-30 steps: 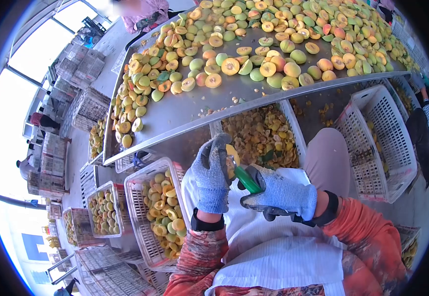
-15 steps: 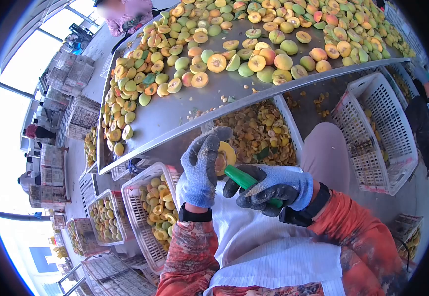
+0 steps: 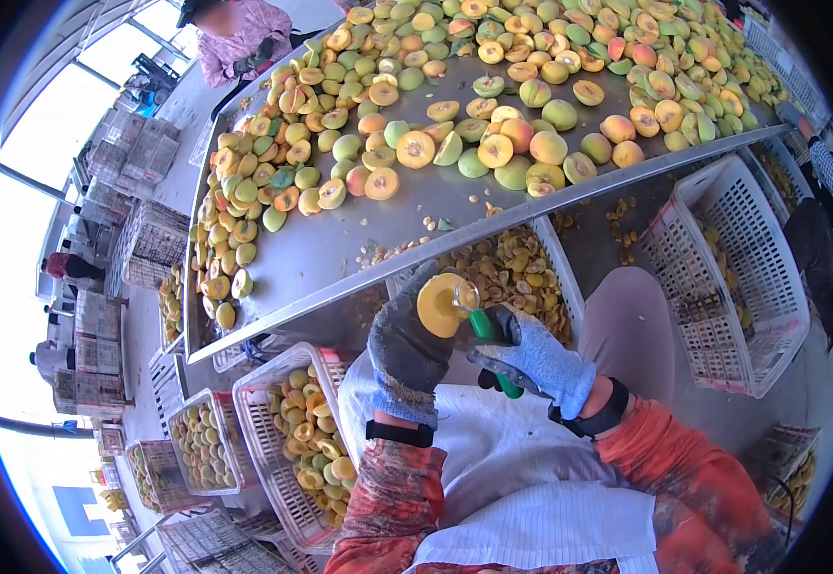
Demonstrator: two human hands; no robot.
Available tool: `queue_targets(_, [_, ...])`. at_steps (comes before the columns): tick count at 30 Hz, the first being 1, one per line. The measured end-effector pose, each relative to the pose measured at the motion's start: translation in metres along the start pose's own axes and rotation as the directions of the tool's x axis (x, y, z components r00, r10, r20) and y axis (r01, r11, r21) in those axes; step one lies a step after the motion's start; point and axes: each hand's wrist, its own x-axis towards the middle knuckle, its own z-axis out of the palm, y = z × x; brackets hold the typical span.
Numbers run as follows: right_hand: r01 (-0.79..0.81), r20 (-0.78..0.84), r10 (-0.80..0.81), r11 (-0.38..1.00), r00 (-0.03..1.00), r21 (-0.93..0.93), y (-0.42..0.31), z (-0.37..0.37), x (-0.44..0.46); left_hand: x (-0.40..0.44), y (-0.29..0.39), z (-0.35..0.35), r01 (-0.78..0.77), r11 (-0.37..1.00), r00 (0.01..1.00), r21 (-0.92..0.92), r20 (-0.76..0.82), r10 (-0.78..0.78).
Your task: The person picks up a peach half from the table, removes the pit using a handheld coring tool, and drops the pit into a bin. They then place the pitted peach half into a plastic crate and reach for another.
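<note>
My left hand (image 3: 409, 349), in a grey-blue work glove, is closed around a peach half (image 3: 438, 308) with its yellow cut face toward the right. My right hand (image 3: 543, 362), gloved too, grips the green handle of a pitting tool (image 3: 485, 330). The tool's rounded metal loop touches the right edge of the peach half. Below both hands is a crate of peach scraps (image 3: 552, 251), partly covered by my left hand. Whether a pit remains in the half cannot be made out.
A metal table (image 3: 335, 258) carries many peach halves and whole peaches. A crate of peach halves (image 3: 254, 421) stands at left, and a white crate (image 3: 766, 287) at right. Across the table is a person in pink (image 3: 244, 38); another person's checked sleeve (image 3: 830, 167) shows at far right.
My left hand has turned, so the half's cut face now shows brighter and faces the tool. The right hand has tilted the tool upright, bringing its loop to the fruit.
</note>
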Motion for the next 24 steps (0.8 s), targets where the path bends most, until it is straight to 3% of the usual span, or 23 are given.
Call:
queue_targets(1, [-0.05, 0.0, 0.05, 0.997, 0.999, 0.064, -0.003, 0.005, -0.005, -0.002, -0.006, -0.001, -0.201, 0.788, 0.98, 0.582, 0.125, 0.158])
queue_targets(2, [-0.052, 0.007, 0.052, 0.997, 0.999, 0.062, 0.003, 0.006, -0.004, -0.003, -0.014, -0.005, -0.197, 0.788, 0.98, 0.584, 0.118, 0.158])
queue_targets(3, [0.166, -0.032, -0.182, 0.947, 0.983, -0.274, 0.013, 0.007, -0.002, -0.002, -0.02, -0.009, 0.042, 0.988, 0.995, 0.148, 0.081, -0.054])
queue_targets(4, [0.339, 0.011, -0.409, 0.742, 0.913, -0.579, 0.019, 0.007, -0.002, -0.002, -0.025, -0.013, 0.286, 0.903, 0.957, -0.322, 0.148, -0.251])
queue_targets(5, [0.209, 0.009, -0.246, 0.803, 0.969, -0.558, 0.007, 0.006, -0.007, -0.004, -0.012, -0.01, 0.477, 0.708, 0.879, -0.521, 0.281, -0.386])
queue_targets(6, [0.212, 0.013, -0.247, 0.8, 0.969, -0.562, 0.0, 0.006, -0.01, -0.006, -0.009, -0.013, 0.472, 0.709, 0.882, -0.525, 0.279, -0.38])
queue_targets(8, [0.132, -0.015, -0.246, 0.568, 0.969, -0.812, -0.006, 0.006, -0.015, -0.013, -0.006, -0.018, 0.607, 0.682, 0.786, -0.408, 0.434, -0.44])
queue_targets(9, [0.132, -0.014, -0.247, 0.565, 0.969, -0.814, -0.006, 0.006, -0.016, -0.017, -0.012, -0.022, 0.602, 0.726, 0.798, -0.333, 0.281, -0.533])
queue_targets(10, [0.141, -0.001, -0.293, 0.461, 0.956, -0.876, -0.006, 0.006, -0.016, -0.021, -0.03, -0.03, 0.599, 0.727, 0.8, -0.335, 0.283, -0.529])
queue_targets(11, [0.145, 0.02, -0.337, 0.349, 0.941, -0.926, -0.007, 0.006, -0.017, -0.024, -0.038, -0.029, 0.308, 0.948, 0.935, 0.075, 0.158, -0.316])
queue_targets(12, [0.149, 0.026, -0.338, 0.343, 0.941, -0.928, -0.008, 0.006, -0.019, -0.027, -0.045, -0.03, -0.038, 0.869, 0.989, 0.493, 0.144, -0.039])
queue_targets(13, [0.168, 0.046, -0.407, 0.269, 0.912, -0.948, -0.011, 0.006, -0.022, -0.03, -0.05, -0.034, -0.038, 0.87, 0.99, 0.491, 0.136, -0.034])
queue_targets(14, [0.185, 0.074, -0.471, 0.193, 0.879, -0.964, -0.013, 0.008, -0.024, -0.033, -0.019, -0.019, -0.152, 0.849, 0.981, 0.506, 0.185, 0.066])
queue_targets(15, [0.197, 0.088, -0.466, 0.189, 0.88, -0.962, -0.015, 0.013, -0.027, -0.034, -0.002, -0.011, -0.261, 0.815, 0.959, 0.517, 0.233, 0.16])
queue_targets(16, [0.178, 0.089, -0.405, 0.189, 0.91, -0.966, -0.016, 0.02, -0.031, -0.033, -0.005, -0.013, -0.256, 0.816, 0.962, 0.519, 0.217, 0.164])
queue_targets(17, [0.159, 0.087, -0.344, 0.185, 0.935, -0.97, -0.017, 0.026, -0.033, -0.031, -0.006, -0.013, -0.007, 0.998, 0.997, -0.058, 0.078, 0.012])
queue_targets(18, [0.168, 0.098, -0.345, 0.18, 0.933, -0.969, -0.016, 0.03, -0.033, -0.028, -0.006, -0.013, 0.181, 0.752, 0.981, -0.633, 0.06, -0.185])
queue_targets(24, [0.194, 0.1, -0.406, 0.197, 0.908, -0.961, -0.016, 0.048, -0.032, -0.032, -0.006, -0.001, 0.056, 0.713, 0.992, -0.699, -0.042, -0.12])
